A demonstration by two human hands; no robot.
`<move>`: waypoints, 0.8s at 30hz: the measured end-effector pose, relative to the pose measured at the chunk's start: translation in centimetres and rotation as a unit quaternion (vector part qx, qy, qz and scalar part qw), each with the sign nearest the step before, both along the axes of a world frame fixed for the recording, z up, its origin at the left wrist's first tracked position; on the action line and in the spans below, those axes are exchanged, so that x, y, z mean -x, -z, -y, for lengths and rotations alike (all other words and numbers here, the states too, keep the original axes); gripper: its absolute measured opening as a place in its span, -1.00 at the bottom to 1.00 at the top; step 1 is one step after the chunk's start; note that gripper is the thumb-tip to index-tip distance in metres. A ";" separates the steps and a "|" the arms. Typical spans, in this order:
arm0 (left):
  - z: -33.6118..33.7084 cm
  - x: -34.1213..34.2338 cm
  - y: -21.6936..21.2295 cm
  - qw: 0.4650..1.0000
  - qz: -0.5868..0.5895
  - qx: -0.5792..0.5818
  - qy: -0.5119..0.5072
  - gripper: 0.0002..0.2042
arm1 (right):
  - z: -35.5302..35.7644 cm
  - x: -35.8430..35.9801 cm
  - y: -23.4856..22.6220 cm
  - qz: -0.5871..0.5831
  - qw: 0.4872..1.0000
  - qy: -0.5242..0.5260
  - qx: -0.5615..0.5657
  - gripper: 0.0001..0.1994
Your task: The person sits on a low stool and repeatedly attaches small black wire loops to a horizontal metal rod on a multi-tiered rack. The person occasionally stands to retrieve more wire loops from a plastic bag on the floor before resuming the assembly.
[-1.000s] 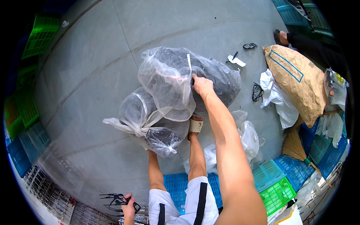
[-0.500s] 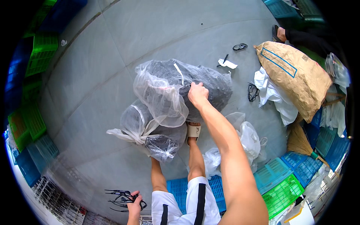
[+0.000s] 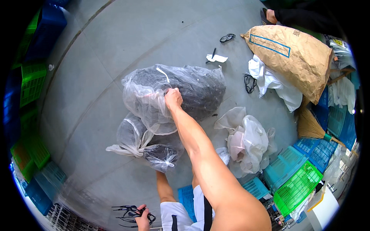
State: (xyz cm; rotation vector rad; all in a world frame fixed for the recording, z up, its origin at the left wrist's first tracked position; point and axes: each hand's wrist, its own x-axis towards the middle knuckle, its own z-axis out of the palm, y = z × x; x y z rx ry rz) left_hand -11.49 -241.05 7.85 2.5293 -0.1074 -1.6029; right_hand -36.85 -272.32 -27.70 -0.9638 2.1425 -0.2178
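My right hand (image 3: 174,98) is closed at the gathered mouth of a large clear plastic bag (image 3: 208,86), pinching the film. Dark contents fill the bag, which lies on its side on the grey floor. Low in the picture, my left hand (image 3: 143,220) holds several black eyeglass frames (image 3: 129,214), their thin temples sticking out to the left. Closer to me sits a second clear plastic bag (image 3: 129,133) with a twisted neck, and against it a smaller bundle of dark things in shiny plastic (image 3: 161,155).
Crumpled white plastic bags (image 3: 254,144) lie to the right. Beyond are a big brown paper sack (image 3: 293,57), a straw broom (image 3: 309,125), and loose black frames (image 3: 227,37). Green crates (image 3: 298,188) and blue crates line both sides. Another person's foot (image 3: 270,16) shows at the top right.
My right hand has moved left across the large bag, from its dark middle to its loose mouth. My left hand keeps hold of the eyeglass frames. The whole view has shifted.
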 end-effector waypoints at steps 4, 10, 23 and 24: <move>0.3 1.1 -0.4 1.000 0.013 -0.002 -0.023 -0.75 | -0.8 0.0 -2.9 0.014 0.998 -0.052 0.018 -0.74; -1.7 -1.0 1.4 0.999 -0.009 0.053 -0.004 -0.74 | -3.0 2.6 -5.3 -0.049 0.958 -0.283 0.004 -0.77; 10.5 -5.2 -0.1 0.979 0.087 0.088 0.160 -0.82 | -10.1 14.6 -21.9 0.282 0.856 -0.173 -0.398 -0.75; 13.5 -4.3 -0.2 0.980 0.078 0.089 0.158 -0.83 | -13.2 14.6 -18.6 0.250 0.867 -0.194 -0.385 -0.78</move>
